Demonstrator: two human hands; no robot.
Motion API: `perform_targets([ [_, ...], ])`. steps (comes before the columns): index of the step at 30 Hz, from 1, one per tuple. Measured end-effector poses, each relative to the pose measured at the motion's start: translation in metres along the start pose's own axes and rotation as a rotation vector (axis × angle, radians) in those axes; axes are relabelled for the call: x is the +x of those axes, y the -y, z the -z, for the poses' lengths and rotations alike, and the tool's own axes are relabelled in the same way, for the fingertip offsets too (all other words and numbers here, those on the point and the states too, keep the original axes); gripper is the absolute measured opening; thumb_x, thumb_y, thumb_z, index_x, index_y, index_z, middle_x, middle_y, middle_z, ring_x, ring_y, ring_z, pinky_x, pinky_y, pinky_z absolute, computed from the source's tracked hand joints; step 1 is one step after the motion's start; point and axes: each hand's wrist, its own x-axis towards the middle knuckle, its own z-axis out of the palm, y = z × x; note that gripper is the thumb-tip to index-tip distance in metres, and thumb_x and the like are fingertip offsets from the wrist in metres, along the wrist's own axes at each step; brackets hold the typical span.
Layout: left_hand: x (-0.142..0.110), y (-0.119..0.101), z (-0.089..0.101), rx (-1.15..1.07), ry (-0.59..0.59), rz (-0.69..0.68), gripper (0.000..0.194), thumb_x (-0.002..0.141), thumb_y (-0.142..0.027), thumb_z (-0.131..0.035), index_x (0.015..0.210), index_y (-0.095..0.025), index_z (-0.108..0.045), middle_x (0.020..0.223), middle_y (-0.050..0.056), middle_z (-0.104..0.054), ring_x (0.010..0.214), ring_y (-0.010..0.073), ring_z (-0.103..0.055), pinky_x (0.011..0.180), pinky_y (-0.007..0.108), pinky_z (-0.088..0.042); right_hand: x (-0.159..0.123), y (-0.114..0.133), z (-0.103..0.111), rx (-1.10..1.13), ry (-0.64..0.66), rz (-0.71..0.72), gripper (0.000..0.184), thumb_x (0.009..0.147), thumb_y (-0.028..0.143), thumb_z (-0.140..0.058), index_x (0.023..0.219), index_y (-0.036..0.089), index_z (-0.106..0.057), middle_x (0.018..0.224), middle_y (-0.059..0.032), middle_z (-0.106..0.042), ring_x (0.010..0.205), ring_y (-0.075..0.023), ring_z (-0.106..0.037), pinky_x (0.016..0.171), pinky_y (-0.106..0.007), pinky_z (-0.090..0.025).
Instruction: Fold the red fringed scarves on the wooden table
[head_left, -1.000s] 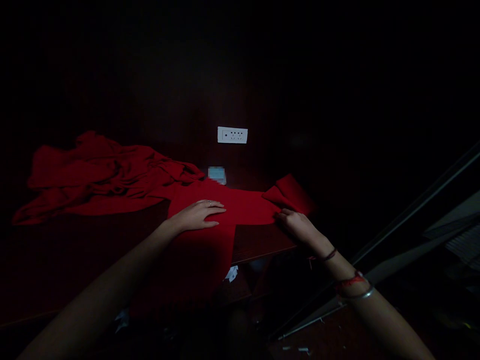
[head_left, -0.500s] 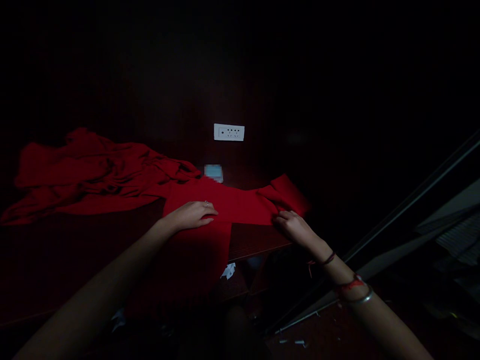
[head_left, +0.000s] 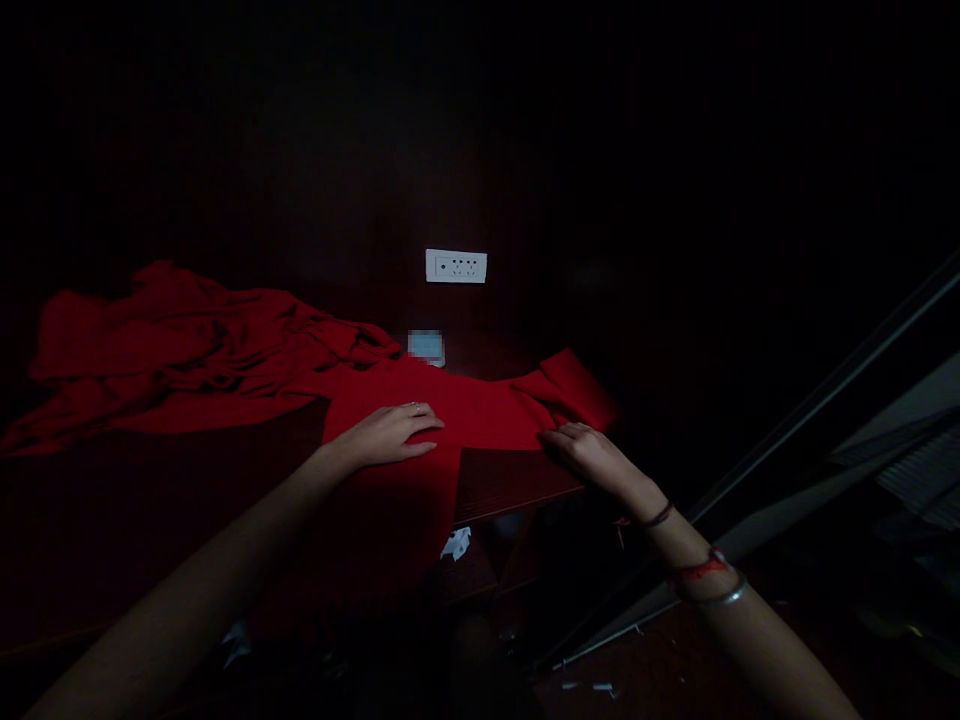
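A: What's the biggest thing there?
B: A dark wooden tabletop (head_left: 514,485), running beneath both hands.
A: And on it?
B: Red cloth (head_left: 480,410). It lies flat under the left hand, bunches into a rumpled heap to that hand's left, and runs across to the right hand, with a folded-over end just beyond it. Another part drops past the front edge, below the left hand.
A: The hands?
B: The left hand (head_left: 394,432) rests palm down on the cloth, thumb apart from the fingers. The right hand (head_left: 589,452) has its fingers curled at the cloth's near edge; whether they pinch it, I cannot tell.
A: Smaller things?
B: A white socket panel (head_left: 456,266) beyond the hands, a silver bangle (head_left: 726,592) behind the right wrist, a crumpled white scrap (head_left: 456,543) lower down, between the hands, and a ring (head_left: 415,408) on the left.
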Motion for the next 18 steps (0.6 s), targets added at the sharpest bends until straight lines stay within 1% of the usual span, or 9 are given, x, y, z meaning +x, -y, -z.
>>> perform_targets([
  [3, 0.021, -0.023, 0.006, 0.013, 0.026, -0.075, 0.034, 0.081, -0.039, -0.035, 0.110, -0.025, -0.046, 0.113, 0.002, -0.046, 0.099, 0.0168, -0.045, 0.082, 0.025, -0.034, 0.005, -0.001, -0.003, -0.041, -0.021, 0.004, 0.027, 0.082, 0.017, -0.035, 0.101, 0.014, -0.053, 0.082, -0.0074, -0.056, 0.077, -0.0164, -0.049, 0.071, -0.028, -0.037],
  [6, 0.051, -0.051, 0.009, 0.058, 0.031, -0.133, 0.038, 0.078, -0.037, -0.041, 0.113, -0.024, -0.042, 0.115, 0.004, -0.045, 0.100, 0.0193, -0.045, 0.078, 0.028, -0.037, 0.008, -0.003, -0.008, -0.038, -0.114, -0.064, 0.024, 0.080, 0.015, -0.038, 0.098, 0.014, -0.054, 0.081, -0.0077, -0.054, 0.077, -0.0171, -0.047, 0.071, -0.029, -0.037],
  [8, 0.071, -0.069, 0.005, 0.104, 0.020, -0.145, 0.037, 0.076, -0.032, -0.045, 0.112, -0.021, -0.043, 0.111, 0.006, -0.048, 0.096, 0.0210, -0.048, 0.074, 0.029, -0.039, 0.008, -0.005, -0.011, -0.005, -0.201, -0.131, 0.024, 0.079, 0.014, -0.038, 0.098, 0.014, -0.054, 0.083, -0.0081, -0.053, 0.078, -0.0175, -0.046, 0.071, -0.030, -0.038],
  [10, 0.085, -0.082, -0.003, 0.150, 0.004, -0.118, 0.030, 0.076, -0.022, -0.044, 0.106, -0.019, -0.047, 0.104, 0.008, -0.053, 0.090, 0.0208, -0.051, 0.069, 0.029, -0.041, 0.007, -0.007, -0.014, 0.052, -0.269, -0.181, 0.025, 0.079, 0.014, -0.037, 0.099, 0.014, -0.052, 0.087, -0.0082, -0.052, 0.079, -0.0177, -0.046, 0.072, -0.031, -0.038],
  [12, 0.092, -0.089, -0.011, 0.172, -0.038, -0.040, 0.025, 0.077, -0.014, -0.039, 0.100, -0.017, -0.049, 0.097, 0.008, -0.055, 0.085, 0.0199, -0.053, 0.065, 0.028, -0.042, 0.005, -0.009, -0.015, 0.113, -0.302, -0.204, 0.026, 0.080, 0.015, -0.036, 0.102, 0.015, -0.050, 0.090, -0.0081, -0.052, 0.081, -0.0172, -0.047, 0.073, -0.031, -0.038],
  [14, 0.093, -0.089, -0.018, 0.157, -0.086, 0.036, 0.024, 0.079, -0.012, -0.035, 0.097, -0.017, -0.049, 0.095, 0.007, -0.055, 0.083, 0.0191, -0.054, 0.063, 0.028, -0.042, 0.003, -0.009, -0.016, 0.156, -0.300, -0.195, 0.027, 0.081, 0.017, -0.036, 0.105, 0.017, -0.048, 0.094, -0.0078, -0.051, 0.084, -0.0166, -0.048, 0.075, -0.031, -0.039],
  [18, 0.089, -0.083, -0.023, 0.092, -0.121, 0.090, 0.023, 0.080, -0.012, -0.032, 0.095, -0.018, -0.049, 0.095, 0.006, -0.054, 0.083, 0.0176, -0.053, 0.065, 0.027, -0.042, 0.003, -0.005, -0.017, 0.123, -0.250, -0.118, 0.035, 0.078, 0.031, -0.044, 0.111, 0.019, -0.045, 0.104, -0.0081, -0.050, 0.093, -0.0190, -0.046, 0.080, -0.034, -0.037],
])
